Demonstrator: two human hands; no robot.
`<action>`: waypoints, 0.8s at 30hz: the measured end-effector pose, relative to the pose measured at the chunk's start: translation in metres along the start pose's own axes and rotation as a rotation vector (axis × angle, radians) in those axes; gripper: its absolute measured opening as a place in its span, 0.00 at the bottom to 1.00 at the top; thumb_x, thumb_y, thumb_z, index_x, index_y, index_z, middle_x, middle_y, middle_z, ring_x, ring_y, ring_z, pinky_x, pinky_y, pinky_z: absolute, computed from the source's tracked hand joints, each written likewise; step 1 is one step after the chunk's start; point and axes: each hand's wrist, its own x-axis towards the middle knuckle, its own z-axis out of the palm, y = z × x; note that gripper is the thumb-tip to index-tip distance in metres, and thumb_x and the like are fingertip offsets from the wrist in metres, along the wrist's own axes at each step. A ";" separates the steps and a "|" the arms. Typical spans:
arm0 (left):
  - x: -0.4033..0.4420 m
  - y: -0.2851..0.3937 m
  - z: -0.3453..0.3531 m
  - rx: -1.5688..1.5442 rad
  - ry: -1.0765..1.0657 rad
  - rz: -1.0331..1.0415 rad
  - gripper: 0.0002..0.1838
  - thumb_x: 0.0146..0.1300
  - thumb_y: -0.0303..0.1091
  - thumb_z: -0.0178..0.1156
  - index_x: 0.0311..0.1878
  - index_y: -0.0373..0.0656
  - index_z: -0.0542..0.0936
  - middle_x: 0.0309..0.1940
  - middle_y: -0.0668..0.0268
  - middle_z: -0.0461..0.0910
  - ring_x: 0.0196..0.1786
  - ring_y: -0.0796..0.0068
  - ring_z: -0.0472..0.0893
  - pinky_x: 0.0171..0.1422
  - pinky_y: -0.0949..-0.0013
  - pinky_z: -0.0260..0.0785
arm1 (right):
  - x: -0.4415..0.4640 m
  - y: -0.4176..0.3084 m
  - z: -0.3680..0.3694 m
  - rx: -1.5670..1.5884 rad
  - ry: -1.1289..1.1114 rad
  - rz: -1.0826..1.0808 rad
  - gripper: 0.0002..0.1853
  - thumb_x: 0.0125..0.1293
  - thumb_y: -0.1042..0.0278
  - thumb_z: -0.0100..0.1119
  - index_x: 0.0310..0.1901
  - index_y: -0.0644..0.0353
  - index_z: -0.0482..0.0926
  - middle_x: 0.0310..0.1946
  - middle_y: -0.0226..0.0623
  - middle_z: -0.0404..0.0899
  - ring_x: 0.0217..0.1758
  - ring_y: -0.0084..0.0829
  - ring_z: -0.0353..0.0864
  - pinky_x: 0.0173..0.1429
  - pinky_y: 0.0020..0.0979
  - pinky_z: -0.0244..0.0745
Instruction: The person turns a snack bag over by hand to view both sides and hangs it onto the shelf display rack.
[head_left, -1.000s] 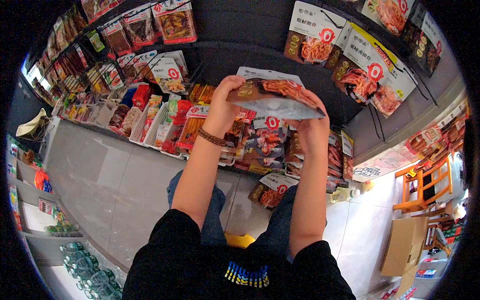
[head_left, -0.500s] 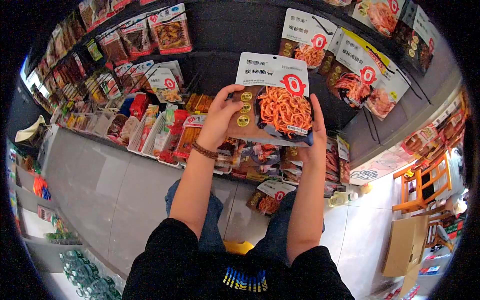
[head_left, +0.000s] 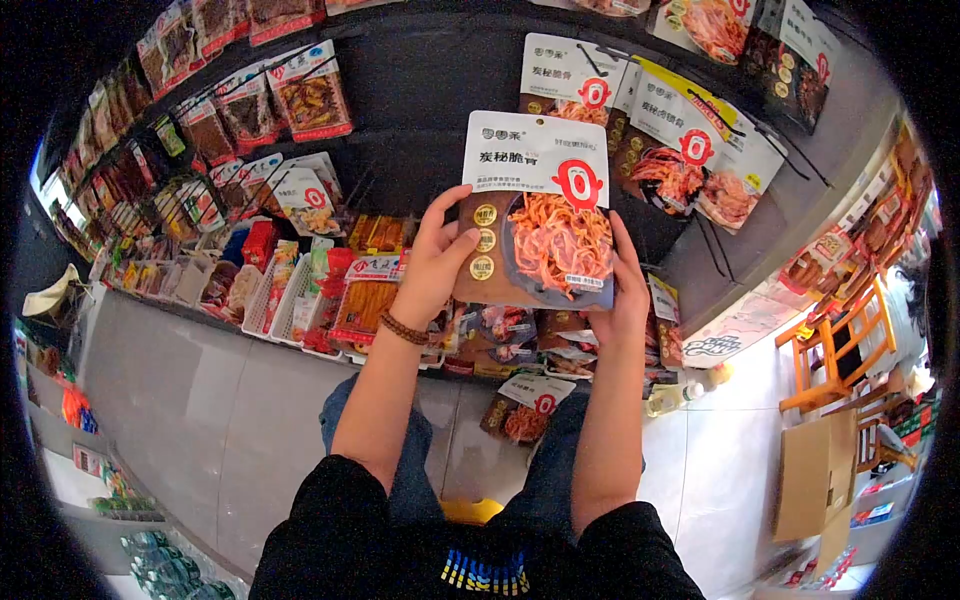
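Snack packet [head_left: 540,212], one: centre of frame, printed face showing, long axis up-frame. Left hand [head_left: 436,258]: grip closed on left edge, thumb in front. Right hand [head_left: 626,285]: gripping lower right edge.

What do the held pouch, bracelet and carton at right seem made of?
Pouch: probably plastic film, low sheen; flat printed front with a hang hole.
Bracelet: perhaps wood, dull brown; small beads, though plastic is possible.
Carton: likely cardboard, matt; plain brown panels.
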 end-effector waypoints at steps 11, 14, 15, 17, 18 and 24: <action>0.004 -0.005 0.036 0.168 0.010 0.256 0.16 0.59 0.23 0.46 0.52 0.39 0.63 0.43 0.63 0.71 0.44 0.79 0.71 0.47 0.78 0.63 | -0.010 -0.023 -0.020 -0.165 -0.002 -0.117 0.25 0.53 0.65 0.53 0.51 0.70 0.63 0.47 0.42 0.70 0.48 0.31 0.71 0.52 0.30 0.66; 0.009 -0.012 0.041 0.195 0.043 0.311 0.14 0.59 0.24 0.46 0.49 0.38 0.65 0.43 0.64 0.71 0.44 0.80 0.70 0.47 0.78 0.63 | -0.009 -0.026 -0.020 -0.166 0.013 -0.138 0.24 0.52 0.69 0.54 0.51 0.71 0.64 0.46 0.41 0.71 0.48 0.30 0.71 0.50 0.29 0.67; 0.009 -0.012 0.043 0.195 0.040 0.309 0.14 0.59 0.24 0.46 0.49 0.38 0.65 0.43 0.64 0.71 0.44 0.80 0.70 0.47 0.78 0.63 | -0.009 -0.027 -0.019 -0.159 0.017 -0.154 0.23 0.52 0.71 0.54 0.51 0.70 0.64 0.46 0.41 0.71 0.48 0.29 0.71 0.49 0.29 0.68; 0.011 -0.007 0.048 0.205 0.074 0.345 0.13 0.59 0.24 0.46 0.48 0.38 0.66 0.43 0.65 0.71 0.44 0.80 0.70 0.47 0.78 0.62 | -0.009 -0.030 -0.016 -0.150 0.022 -0.171 0.22 0.52 0.72 0.53 0.50 0.70 0.65 0.45 0.40 0.71 0.47 0.29 0.72 0.49 0.29 0.68; 0.012 -0.005 0.050 0.207 0.072 0.345 0.13 0.59 0.24 0.46 0.48 0.38 0.66 0.43 0.65 0.71 0.44 0.80 0.70 0.47 0.78 0.62 | -0.009 -0.031 -0.013 -0.128 0.032 -0.156 0.22 0.52 0.74 0.54 0.50 0.68 0.66 0.44 0.39 0.72 0.46 0.27 0.71 0.49 0.27 0.66; 0.021 -0.007 0.049 0.188 0.088 0.321 0.12 0.60 0.24 0.46 0.48 0.37 0.67 0.43 0.65 0.71 0.44 0.81 0.70 0.47 0.79 0.62 | -0.003 -0.026 -0.011 -0.140 0.106 -0.154 0.20 0.53 0.76 0.55 0.49 0.67 0.67 0.42 0.35 0.73 0.44 0.24 0.71 0.50 0.24 0.64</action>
